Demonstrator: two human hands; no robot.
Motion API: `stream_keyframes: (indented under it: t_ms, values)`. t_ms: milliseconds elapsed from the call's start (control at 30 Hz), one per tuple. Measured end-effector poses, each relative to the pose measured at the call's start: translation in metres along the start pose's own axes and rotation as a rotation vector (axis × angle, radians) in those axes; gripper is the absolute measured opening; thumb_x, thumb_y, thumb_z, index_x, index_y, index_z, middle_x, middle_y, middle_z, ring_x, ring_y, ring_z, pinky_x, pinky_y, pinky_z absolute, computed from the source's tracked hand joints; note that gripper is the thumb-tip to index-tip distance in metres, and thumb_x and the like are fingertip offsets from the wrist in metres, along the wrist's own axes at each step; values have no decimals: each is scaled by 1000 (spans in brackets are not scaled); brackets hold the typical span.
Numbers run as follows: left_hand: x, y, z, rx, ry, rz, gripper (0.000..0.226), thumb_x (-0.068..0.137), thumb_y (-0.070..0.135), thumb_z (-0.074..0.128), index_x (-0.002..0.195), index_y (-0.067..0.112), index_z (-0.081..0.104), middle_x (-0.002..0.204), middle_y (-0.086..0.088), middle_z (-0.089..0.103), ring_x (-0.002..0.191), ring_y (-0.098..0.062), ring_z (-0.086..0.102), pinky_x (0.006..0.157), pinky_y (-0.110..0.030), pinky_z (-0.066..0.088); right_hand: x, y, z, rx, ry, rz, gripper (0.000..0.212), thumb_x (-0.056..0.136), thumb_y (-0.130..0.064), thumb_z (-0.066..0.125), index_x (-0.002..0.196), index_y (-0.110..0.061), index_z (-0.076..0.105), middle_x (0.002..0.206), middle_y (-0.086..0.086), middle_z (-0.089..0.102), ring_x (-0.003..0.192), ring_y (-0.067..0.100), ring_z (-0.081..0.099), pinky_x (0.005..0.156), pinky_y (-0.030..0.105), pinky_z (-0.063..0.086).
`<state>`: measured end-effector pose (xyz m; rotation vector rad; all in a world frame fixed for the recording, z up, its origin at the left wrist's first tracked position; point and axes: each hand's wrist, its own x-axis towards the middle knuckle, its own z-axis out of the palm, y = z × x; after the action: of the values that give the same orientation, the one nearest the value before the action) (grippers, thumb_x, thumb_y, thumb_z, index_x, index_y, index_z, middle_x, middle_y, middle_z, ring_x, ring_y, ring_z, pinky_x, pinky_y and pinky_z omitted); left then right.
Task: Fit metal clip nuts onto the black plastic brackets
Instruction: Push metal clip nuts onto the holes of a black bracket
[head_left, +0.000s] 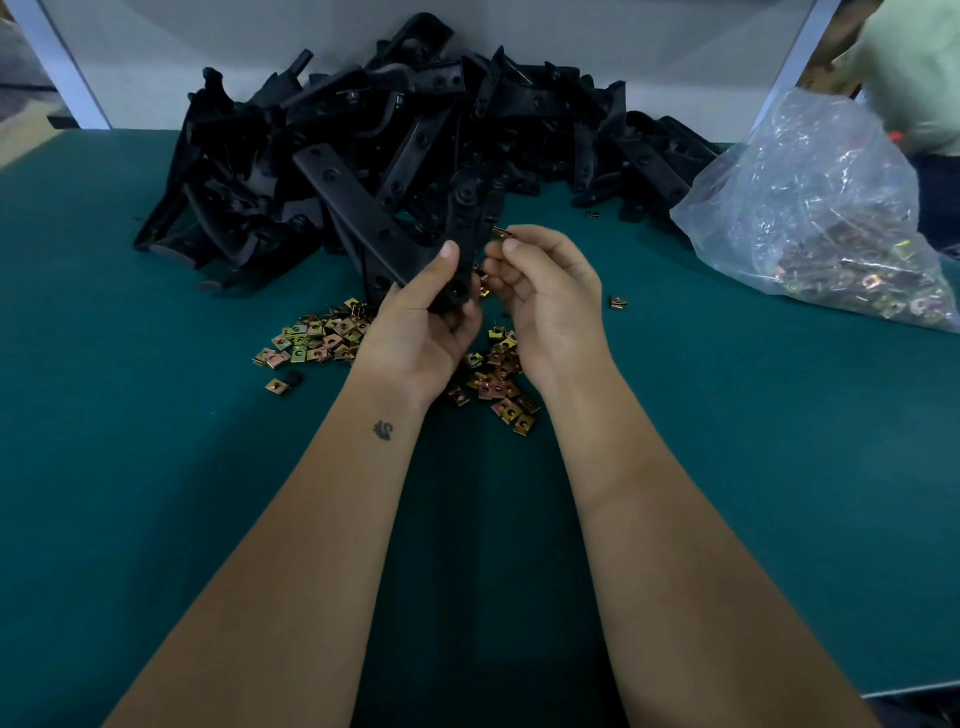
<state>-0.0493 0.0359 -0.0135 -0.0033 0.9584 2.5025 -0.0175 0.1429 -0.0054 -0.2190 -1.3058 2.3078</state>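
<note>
My left hand (423, 325) grips a black plastic bracket (363, 218), a V-shaped piece with holes along its two arms, lifted above the green table. My right hand (545, 291) pinches a small brass-coloured clip nut (502, 233) between thumb and fingertips, right beside the bracket's right arm. Loose clip nuts (317, 338) lie scattered on the table under and around both hands. A big pile of black brackets (415, 130) lies behind, against the back wall.
A clear plastic bag (821, 208) with many more clip nuts sits at the right. A person in a light green top (914, 67) stands at the far right. The green table surface (156, 467) spreads on both sides of my forearms.
</note>
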Motion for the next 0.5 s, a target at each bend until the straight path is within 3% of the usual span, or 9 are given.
stream_keyframes:
  t_ms: [367, 500]
  values:
    - [0, 4, -3, 61, -50, -32, 9, 90, 15, 66, 98, 15, 62, 85, 2, 68, 71, -9, 63, 56, -18, 49, 2, 2, 0, -42, 21, -18, 15, 88, 6, 62, 89, -7, 70, 85, 8, 68, 76, 15, 63, 73, 24, 52]
    - [0, 5, -3, 89, -65, -38, 17, 91, 14, 65, 107, 14, 59, 88, 1, 66, 70, -9, 60, 55, -18, 49, 2, 2, -1, -22, 3, -2, 15, 89, 5, 62, 92, -6, 71, 88, 8, 69, 80, 17, 63, 77, 27, 52]
